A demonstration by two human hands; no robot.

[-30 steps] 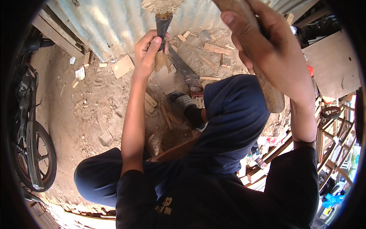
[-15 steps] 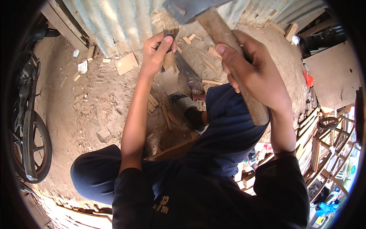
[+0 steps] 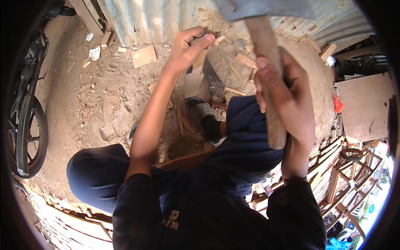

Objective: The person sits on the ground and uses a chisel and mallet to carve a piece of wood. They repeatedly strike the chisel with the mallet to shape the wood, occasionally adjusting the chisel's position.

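Observation:
My right hand is wrapped round the wooden handle of a hatchet-like tool, raised on the right. Its broad grey metal head is blurred and partly cut off by the top edge. My left hand grips a chisel at the upper middle, just left of that head and apart from it. The chisel's wooden top is frayed and mushroomed; its cutting end is hidden. Below my left fingers stands a pale wood piece. A dark, long blade-like thing lies beside it, near my shoe.
A corrugated metal wall rises ahead. Wood offcuts, among them a square board, litter the dirt floor. A motorcycle wheel is at the left. On the right stand a leaning panel and stacked timber frames.
My left hand and the chisel have shifted right, and the chisel leans more to the right. The hatchet has swung right, its handle now more upright. The view has shifted slightly.

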